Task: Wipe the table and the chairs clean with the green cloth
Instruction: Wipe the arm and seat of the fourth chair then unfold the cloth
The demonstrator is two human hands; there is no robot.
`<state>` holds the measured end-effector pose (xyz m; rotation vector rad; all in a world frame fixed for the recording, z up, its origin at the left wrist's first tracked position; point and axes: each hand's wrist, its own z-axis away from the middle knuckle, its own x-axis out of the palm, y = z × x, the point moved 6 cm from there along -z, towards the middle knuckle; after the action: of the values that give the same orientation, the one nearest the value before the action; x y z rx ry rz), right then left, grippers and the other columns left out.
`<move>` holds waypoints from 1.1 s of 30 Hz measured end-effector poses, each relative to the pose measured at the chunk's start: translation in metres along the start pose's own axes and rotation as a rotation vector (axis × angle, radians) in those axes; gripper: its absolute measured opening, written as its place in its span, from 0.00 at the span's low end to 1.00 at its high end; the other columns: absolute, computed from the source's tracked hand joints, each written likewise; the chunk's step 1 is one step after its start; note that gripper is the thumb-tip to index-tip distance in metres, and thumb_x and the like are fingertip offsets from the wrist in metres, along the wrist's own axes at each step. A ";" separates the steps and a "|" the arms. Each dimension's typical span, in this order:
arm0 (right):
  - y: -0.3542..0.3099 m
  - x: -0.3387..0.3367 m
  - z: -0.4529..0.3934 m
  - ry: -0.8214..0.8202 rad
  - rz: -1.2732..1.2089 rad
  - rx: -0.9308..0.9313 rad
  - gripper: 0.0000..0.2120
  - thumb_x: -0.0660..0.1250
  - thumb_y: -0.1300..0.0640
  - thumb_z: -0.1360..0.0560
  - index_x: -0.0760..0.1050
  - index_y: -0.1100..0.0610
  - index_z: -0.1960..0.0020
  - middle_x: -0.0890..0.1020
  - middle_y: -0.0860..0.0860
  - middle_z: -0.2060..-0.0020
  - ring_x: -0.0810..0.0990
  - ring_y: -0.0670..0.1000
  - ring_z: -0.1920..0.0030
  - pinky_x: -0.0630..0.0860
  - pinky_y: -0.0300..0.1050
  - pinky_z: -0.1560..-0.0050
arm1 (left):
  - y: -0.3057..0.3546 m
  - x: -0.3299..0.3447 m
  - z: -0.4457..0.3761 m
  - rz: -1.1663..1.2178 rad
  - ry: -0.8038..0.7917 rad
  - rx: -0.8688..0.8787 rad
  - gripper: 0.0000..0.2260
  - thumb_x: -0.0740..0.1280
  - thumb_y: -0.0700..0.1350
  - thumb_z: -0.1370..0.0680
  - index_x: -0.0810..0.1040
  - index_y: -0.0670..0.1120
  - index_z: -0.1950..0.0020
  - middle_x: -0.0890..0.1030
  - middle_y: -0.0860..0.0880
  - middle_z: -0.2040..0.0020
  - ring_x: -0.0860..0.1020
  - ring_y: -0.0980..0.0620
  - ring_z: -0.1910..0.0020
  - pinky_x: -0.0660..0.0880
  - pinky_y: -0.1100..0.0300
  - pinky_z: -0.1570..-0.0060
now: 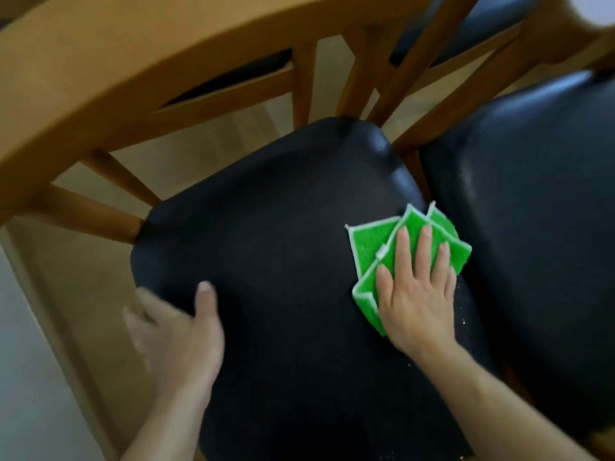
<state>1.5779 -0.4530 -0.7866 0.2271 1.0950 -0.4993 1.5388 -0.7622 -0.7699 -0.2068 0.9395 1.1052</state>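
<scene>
A black padded chair seat [273, 227] fills the middle of the head view, with its curved wooden backrest [100, 61] at the upper left. The folded green cloth [369, 247], edged in white, lies near the seat's right edge. My right hand [416, 291] presses flat on the cloth with straight fingers. My left hand [179, 331] holds the seat's left edge, thumb on top and blurred fingers over the side. A few pale crumbs [464, 322] dot the seat beside my right wrist.
A second black chair seat [539, 227] stands close on the right, almost touching the first. More wooden chair frames and another dark seat [479, 31] show at the top right. Pale wood floor [206, 161] lies beneath, and a light wall [23, 377] at the lower left.
</scene>
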 end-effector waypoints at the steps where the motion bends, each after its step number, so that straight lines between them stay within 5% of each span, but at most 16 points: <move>1: -0.002 0.005 0.006 -0.035 0.008 0.001 0.32 0.34 0.38 0.23 0.34 0.48 0.22 0.37 0.54 0.22 0.40 0.65 0.24 0.47 0.64 0.26 | 0.020 0.006 0.005 -0.042 -0.030 0.134 0.39 0.60 0.65 0.25 0.43 0.54 0.23 0.41 0.49 0.22 0.46 0.43 0.24 0.54 0.38 0.30; 4: -0.014 0.001 -0.012 -0.040 -0.005 -0.002 0.34 0.33 0.37 0.24 0.35 0.50 0.22 0.37 0.56 0.23 0.40 0.69 0.25 0.45 0.69 0.28 | 0.080 0.048 0.016 -0.175 -0.209 0.301 0.49 0.66 0.68 0.31 0.34 0.55 0.25 0.32 0.51 0.24 0.35 0.44 0.25 0.44 0.37 0.29; 7: -0.040 -0.022 -0.058 0.056 0.034 -0.155 0.32 0.38 0.38 0.21 0.39 0.52 0.22 0.41 0.57 0.22 0.42 0.69 0.25 0.46 0.69 0.29 | 0.110 0.084 0.019 -0.261 -0.349 0.180 0.61 0.68 0.73 0.39 0.23 0.54 0.30 0.20 0.48 0.31 0.25 0.39 0.31 0.37 0.32 0.33; 12: -0.097 -0.051 -0.136 0.093 0.036 -0.406 0.29 0.44 0.41 0.19 0.44 0.50 0.21 0.45 0.53 0.21 0.43 0.67 0.24 0.46 0.68 0.29 | 0.107 0.093 0.014 -0.375 -0.339 0.116 0.69 0.71 0.75 0.48 0.17 0.54 0.35 0.17 0.46 0.34 0.23 0.37 0.33 0.35 0.32 0.35; 16: -0.104 -0.055 -0.137 0.103 -0.032 -0.409 0.28 0.45 0.42 0.18 0.46 0.47 0.21 0.47 0.49 0.21 0.45 0.64 0.24 0.46 0.65 0.28 | 0.111 0.090 0.019 -0.420 -0.416 0.075 0.73 0.70 0.75 0.57 0.17 0.54 0.36 0.17 0.46 0.34 0.24 0.36 0.33 0.36 0.33 0.34; 27: 0.032 -0.004 0.017 -0.051 -0.102 0.100 0.31 0.43 0.42 0.20 0.48 0.56 0.22 0.51 0.59 0.23 0.56 0.66 0.25 0.62 0.65 0.31 | 0.116 0.087 0.021 -0.487 -0.427 0.018 0.74 0.73 0.74 0.54 0.17 0.53 0.35 0.18 0.45 0.33 0.26 0.35 0.31 0.36 0.35 0.33; 31: 0.029 0.002 0.017 -0.093 -0.045 0.196 0.33 0.36 0.40 0.22 0.36 0.56 0.23 0.43 0.60 0.23 0.48 0.67 0.24 0.50 0.66 0.27 | 0.117 0.089 0.019 -0.510 -0.424 0.017 0.74 0.73 0.74 0.53 0.17 0.52 0.35 0.19 0.44 0.33 0.26 0.35 0.31 0.38 0.34 0.34; 33: 0.015 -0.004 0.002 -0.054 -0.038 0.182 0.35 0.40 0.40 0.21 0.41 0.60 0.22 0.47 0.65 0.23 0.46 0.72 0.26 0.48 0.68 0.28 | 0.118 0.089 0.017 -0.517 -0.404 0.016 0.74 0.73 0.75 0.53 0.18 0.51 0.35 0.19 0.44 0.33 0.27 0.35 0.31 0.38 0.33 0.34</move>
<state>1.5855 -0.4394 -0.7833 0.3505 1.0030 -0.6360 1.4611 -0.6372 -0.7907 -0.1898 0.4902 0.6257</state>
